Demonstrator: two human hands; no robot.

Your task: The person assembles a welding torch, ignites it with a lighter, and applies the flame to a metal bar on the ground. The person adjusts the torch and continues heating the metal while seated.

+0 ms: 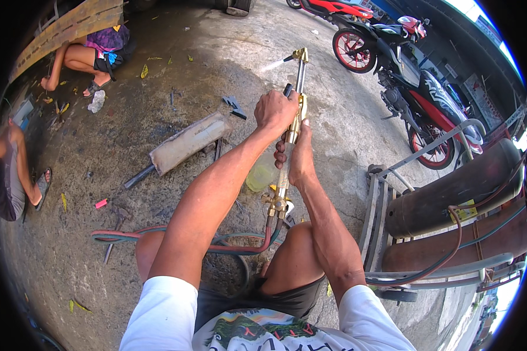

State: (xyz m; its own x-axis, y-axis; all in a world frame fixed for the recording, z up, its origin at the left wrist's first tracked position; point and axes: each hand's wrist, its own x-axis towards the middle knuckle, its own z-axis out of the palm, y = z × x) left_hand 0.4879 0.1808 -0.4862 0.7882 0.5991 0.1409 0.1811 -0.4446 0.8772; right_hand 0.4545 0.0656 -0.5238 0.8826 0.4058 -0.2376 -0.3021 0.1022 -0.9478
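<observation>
a person in a white shirt and dark shorts sits low over a concrete floor and has both hands on a brass torch. the torch is in front of the body, above the floor, with its head pointing away from the person. from the tip a pale flame goes toward the left.

the left hand is closed around the upper part of the torch; a short black piece stands out of this hand, and what it is, one cannot tell. the right hand is wrapped around the handle lower down, with its fingers curled to the left side. at the lower end are valves, from which red and green hoses run down near the knees.

on the floor, left of the torch, lies a worn metal box with a pipe at its end. nearer to the person is a hammer, just beside a pink piece. at the right, two big gas tanks lie on a metal cart, and behind them a motorcycle is parked. two other people are at the left edge.
</observation>
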